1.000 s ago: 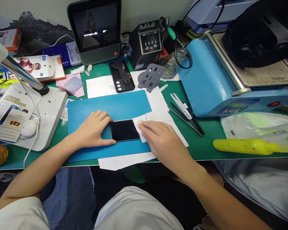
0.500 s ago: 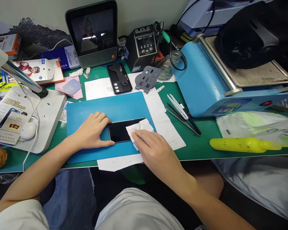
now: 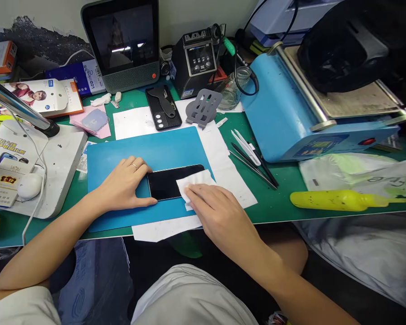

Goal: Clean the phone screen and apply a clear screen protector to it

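Observation:
A black smartphone lies screen up on a blue mat. My left hand grips its left end, thumb at the near corner and fingers at the far corner. Pinched in the fingers of my right hand is a white tissue, pressed on the phone's right end. The tissue and hand hide the near right corner. White paper shows under the mat.
Behind the mat are a black phone case, a grey phone stand and a soldering station. Tweezers, a blue machine and a yellow bottle are on the right. A lamp base stands left.
The view has swung slightly right. Against the phone, the tissue and my right hand have shifted a little rightward and towards me, baring the far right corner. My left hand keeps its place.

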Demonstrator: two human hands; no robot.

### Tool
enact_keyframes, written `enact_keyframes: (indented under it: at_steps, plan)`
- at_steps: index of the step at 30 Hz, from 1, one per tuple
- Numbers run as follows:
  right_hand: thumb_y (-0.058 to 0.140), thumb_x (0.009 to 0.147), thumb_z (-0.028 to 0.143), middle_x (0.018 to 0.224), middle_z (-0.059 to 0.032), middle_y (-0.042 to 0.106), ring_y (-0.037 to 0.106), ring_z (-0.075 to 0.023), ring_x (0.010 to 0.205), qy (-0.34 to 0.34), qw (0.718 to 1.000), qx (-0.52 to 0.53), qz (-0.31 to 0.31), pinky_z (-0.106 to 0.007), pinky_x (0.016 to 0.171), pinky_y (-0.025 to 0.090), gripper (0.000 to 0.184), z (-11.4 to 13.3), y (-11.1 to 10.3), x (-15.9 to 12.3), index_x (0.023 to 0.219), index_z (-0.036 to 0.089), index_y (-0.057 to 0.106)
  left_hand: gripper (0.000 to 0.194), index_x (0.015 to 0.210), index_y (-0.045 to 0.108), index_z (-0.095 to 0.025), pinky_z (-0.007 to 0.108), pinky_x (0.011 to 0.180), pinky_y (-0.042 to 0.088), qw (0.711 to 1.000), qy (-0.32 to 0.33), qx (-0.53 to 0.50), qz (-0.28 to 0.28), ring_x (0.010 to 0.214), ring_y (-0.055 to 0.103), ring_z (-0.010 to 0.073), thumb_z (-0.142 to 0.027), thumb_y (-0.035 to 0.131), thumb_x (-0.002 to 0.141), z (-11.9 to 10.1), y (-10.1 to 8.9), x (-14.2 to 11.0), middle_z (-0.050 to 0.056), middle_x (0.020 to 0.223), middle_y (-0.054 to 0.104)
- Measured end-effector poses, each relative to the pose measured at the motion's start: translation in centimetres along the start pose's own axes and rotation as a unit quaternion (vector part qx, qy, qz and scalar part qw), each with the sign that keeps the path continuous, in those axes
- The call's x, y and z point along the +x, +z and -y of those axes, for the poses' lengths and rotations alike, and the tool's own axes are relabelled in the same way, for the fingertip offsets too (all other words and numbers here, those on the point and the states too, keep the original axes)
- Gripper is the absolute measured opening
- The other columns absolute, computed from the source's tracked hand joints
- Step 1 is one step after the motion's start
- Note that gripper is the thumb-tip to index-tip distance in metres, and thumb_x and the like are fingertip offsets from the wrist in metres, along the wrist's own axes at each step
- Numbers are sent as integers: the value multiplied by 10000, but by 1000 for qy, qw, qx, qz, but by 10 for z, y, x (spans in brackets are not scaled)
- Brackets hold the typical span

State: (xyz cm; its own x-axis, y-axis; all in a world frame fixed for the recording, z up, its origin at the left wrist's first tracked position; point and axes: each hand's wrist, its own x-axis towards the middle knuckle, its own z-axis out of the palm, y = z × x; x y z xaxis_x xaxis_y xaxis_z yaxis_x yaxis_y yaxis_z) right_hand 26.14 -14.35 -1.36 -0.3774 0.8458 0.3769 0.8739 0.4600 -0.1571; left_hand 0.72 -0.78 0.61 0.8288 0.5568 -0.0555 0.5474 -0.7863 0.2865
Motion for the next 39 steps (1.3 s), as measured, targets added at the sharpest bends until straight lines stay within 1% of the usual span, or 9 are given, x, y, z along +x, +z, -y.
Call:
enact_keyframes:
  at_steps: [4, 7, 11, 15, 18, 24, 30, 35, 39]
  plan:
    - [501, 1048, 124, 1212, -142, 764, 710, -279, 1121, -2, 1000, 10, 7, -431, 948, 567, 292, -10, 5, 17, 1280, 135, 677, 668, 1230, 598, -156, 465, 895, 459, 1000, -3, 0, 2, 1021, 554, 324, -706, 703, 864, 0, -1, 1, 137, 1151, 623]
    - [526, 1048, 163, 1266, -165, 749, 692, -297, 1187, -2, 1000, 7, 10, -446, 988, 551, 306, -10, 3, 10, 1323, 124, 655, 661, 1241, 598, -170, 466, 906, 459, 1000, -4, -8, 0, 1025, 554, 321, -702, 708, 863, -1, -2, 1, 132, 1159, 623]
    - [601, 1039, 322, 1314, -199, 727, 669, -330, 1232, 0, 1000, 3, 28, -472, 1019, 530, 437, -4, -4, -11, 1408, 88, 591, 661, 1245, 592, -173, 464, 908, 464, 1000, -3, -10, 1, 1025, 556, 318, -700, 712, 864, -1, -1, 0, 131, 1167, 619]
    - [605, 1029, 410, 1286, -212, 730, 667, -340, 1206, -6, 999, 5, 35, -488, 1028, 522, 485, -3, -1, 0, 1371, 67, 606, 669, 1240, 593, -147, 467, 908, 467, 1000, 5, -5, -2, 1022, 556, 319, -691, 713, 869, 0, 0, 1, 138, 1157, 620]
    - [635, 1013, 403, 1251, -193, 742, 675, -323, 1152, -10, 999, 16, 31, -493, 1023, 525, 459, -4, 3, 12, 1341, 82, 627, 671, 1237, 595, -151, 473, 907, 468, 1000, 2, -8, 0, 1023, 554, 322, -698, 709, 866, 1, -1, 1, 136, 1155, 624]
    - [632, 1021, 362, 1222, -167, 756, 679, -296, 1112, 1, 1000, 16, 27, -482, 1008, 521, 411, -2, -4, -2, 1331, 92, 638, 651, 1234, 595, -174, 458, 907, 465, 1000, -2, -16, 0, 1017, 553, 311, -702, 704, 868, 0, -2, 0, 124, 1154, 620]
    - [610, 1036, 350, 1210, -160, 758, 682, -285, 1110, -16, 1000, 8, 21, -459, 1035, 505, 318, -3, 2, 13, 1223, 106, 692, 661, 1236, 592, -164, 461, 920, 466, 1000, 3, -9, -7, 1027, 555, 314, -698, 713, 866, 1, 0, 0, 124, 1153, 617]
    - [602, 1039, 285, 1217, -157, 759, 681, -295, 1131, -2, 1000, -1, 19, -461, 1015, 497, 286, -2, -3, 3, 1234, 94, 687, 673, 1240, 592, -155, 460, 916, 466, 1000, 6, -11, -10, 1025, 555, 317, -701, 715, 866, 2, 1, -1, 129, 1153, 616]
    - [589, 1046, 303, 1208, -157, 759, 684, -293, 1117, -4, 1000, -4, 18, -453, 1001, 501, 288, -3, -2, 6, 1226, 99, 687, 675, 1237, 595, -149, 464, 917, 465, 1000, 7, -8, -8, 1030, 557, 320, -700, 714, 867, 2, 0, -1, 130, 1152, 617]
